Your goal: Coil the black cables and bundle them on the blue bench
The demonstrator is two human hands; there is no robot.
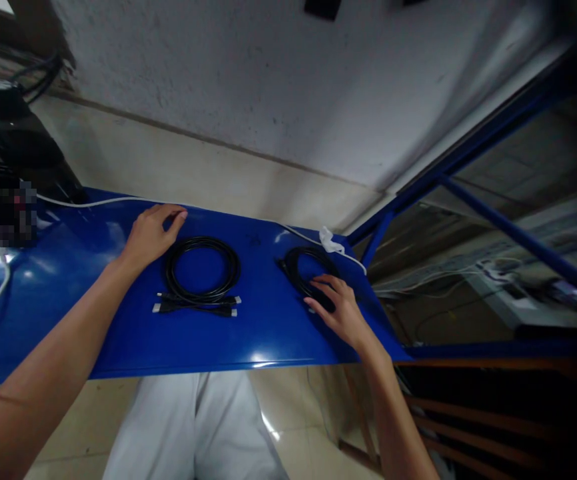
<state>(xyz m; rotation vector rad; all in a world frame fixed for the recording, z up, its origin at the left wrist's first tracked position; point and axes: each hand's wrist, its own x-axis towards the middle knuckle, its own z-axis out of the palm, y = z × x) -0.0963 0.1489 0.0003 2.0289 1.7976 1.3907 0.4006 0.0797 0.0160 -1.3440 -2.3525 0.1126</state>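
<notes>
Two black cable coils lie on the blue tabletop (263, 333). The left coil (235, 263) is round, with several silver-tipped plugs along its near side. Just beyond its upper left edge is my left hand (153, 233), fingers loosely curved and nothing visible in it. My right hand (338, 307) rests over the near right part of the right coil (292, 270); its fingers are spread, thumb apart, and they hide some of that coil. I cannot make out any lifted cable under it.
A white cable (113, 200) runs along the table's back edge past a crumpled white scrap (329, 240). Dark equipment (23, 143) stands at the left. A wall closes the back, and a blue metal frame (518, 247) rises at the right.
</notes>
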